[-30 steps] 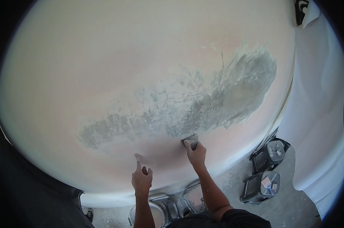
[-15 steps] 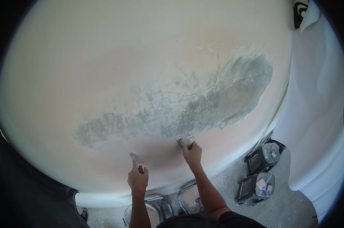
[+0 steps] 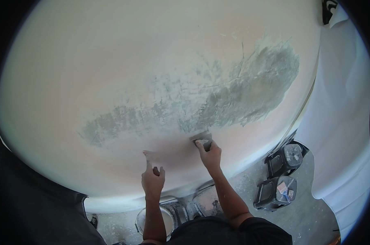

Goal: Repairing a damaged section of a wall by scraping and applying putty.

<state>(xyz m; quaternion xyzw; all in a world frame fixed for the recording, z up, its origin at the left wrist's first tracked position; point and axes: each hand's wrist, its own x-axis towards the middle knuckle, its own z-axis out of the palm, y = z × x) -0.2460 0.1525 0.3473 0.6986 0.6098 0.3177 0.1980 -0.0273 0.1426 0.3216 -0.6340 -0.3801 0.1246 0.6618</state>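
A large pale, rounded surface (image 3: 111, 73) fills most of the view, with a streaky grey patch of filler (image 3: 250, 85) running across it from lower left to upper right. Just below the patch's lower edge, my right hand (image 3: 211, 157) grips a short, wide filler spreader (image 3: 201, 138) smeared with grey, its edge at the surface. To the left, my left hand (image 3: 153, 179) points its index finger up at the surface, the fingertip pale with residue. Its thumb stands apart; a dark shape between them looks like a curled finger in shadow.
Two dark plastic stools (image 3: 286, 159) stand on the spattered floor at lower right, the nearer carrying a brush (image 3: 283, 190). A round pale bucket (image 3: 162, 222) is below my left arm. White sheeting (image 3: 340, 122) hangs at right, dark cloth (image 3: 33, 188) at lower left.
The surface and both hands sit higher in the picture as the view shifts. My right hand has tilted the spreader, showing more of its face. My left hand keeps its pointing pose.
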